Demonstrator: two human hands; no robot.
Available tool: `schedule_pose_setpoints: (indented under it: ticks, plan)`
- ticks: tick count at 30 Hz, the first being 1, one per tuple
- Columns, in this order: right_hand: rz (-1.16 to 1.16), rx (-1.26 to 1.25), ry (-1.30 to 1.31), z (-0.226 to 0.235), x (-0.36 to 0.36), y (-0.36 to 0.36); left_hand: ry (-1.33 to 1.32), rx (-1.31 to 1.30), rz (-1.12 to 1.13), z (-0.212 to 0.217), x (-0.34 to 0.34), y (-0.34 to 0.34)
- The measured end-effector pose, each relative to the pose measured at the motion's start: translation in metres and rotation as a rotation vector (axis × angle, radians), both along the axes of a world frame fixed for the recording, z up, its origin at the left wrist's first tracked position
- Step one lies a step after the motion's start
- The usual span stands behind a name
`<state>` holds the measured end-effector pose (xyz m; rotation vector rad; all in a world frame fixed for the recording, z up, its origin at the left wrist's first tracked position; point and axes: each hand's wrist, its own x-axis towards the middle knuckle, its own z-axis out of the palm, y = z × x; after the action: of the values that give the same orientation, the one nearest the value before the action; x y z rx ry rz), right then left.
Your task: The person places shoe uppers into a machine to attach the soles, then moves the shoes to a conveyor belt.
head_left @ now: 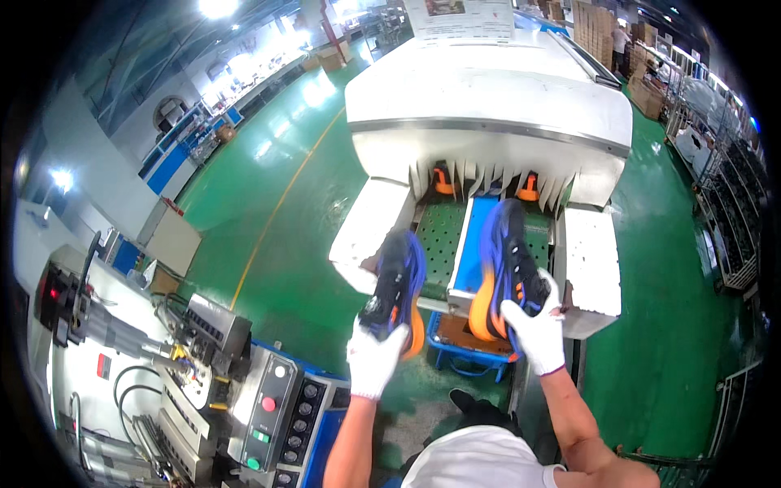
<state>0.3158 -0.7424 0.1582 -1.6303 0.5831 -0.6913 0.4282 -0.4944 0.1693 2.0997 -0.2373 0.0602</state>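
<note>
My left hand (376,358), in a white glove, is closed round the heel end of a black sneaker (394,281) with a purple and orange sole. A matching sneaker (512,260) is gripped at its heel by my right hand (535,329), gloved as well. Both shoes point away from me, toes toward the mouth of a white conveyor machine (488,93). They are held in front of its perforated green belt (443,244) and blue middle strip (470,264). Under the hanging strip curtain (488,177), two orange shoe parts (443,183) show, partly hidden.
To the left stands a control panel (268,407) with buttons and knobs, beside a metal machine (191,382). A blue crate (468,358) is below the conveyor end. Wire racks (724,187) line the right, with stacked boxes (594,28) behind. A yellow line (285,203) crosses the green floor.
</note>
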Motion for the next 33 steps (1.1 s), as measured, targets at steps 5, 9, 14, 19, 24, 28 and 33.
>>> schedule_pose_setpoints:
  ticks: [5,9,14,19,24,28,33]
  plan:
    - [-0.281,-0.423,0.318,-0.077,0.092,-0.105,-0.188,0.163,-0.235,-0.064,0.144,-0.145]
    - [-0.149,-0.383,0.486,-0.024,0.181,-0.152,-0.227,0.28,-0.087,-0.066,0.216,-0.193]
    - [-0.187,-0.84,0.1,-0.044,0.192,-0.059,-0.429,-0.028,-0.094,-0.091,0.134,-0.074]
    - [0.833,-0.356,-0.137,-0.066,0.138,0.133,0.092,0.112,0.243,-0.186,-0.087,0.134]
    - [1.509,-0.483,0.282,-0.168,0.08,0.268,0.318,0.335,1.437,-0.222,-0.452,0.331]
    - [1.873,-0.706,0.359,-0.209,0.033,0.357,0.504,0.491,2.493,-0.245,-0.757,0.281]
    - [2.083,-0.944,0.398,-0.211,-0.027,0.441,0.955,0.101,2.933,-0.248,-0.897,0.219]
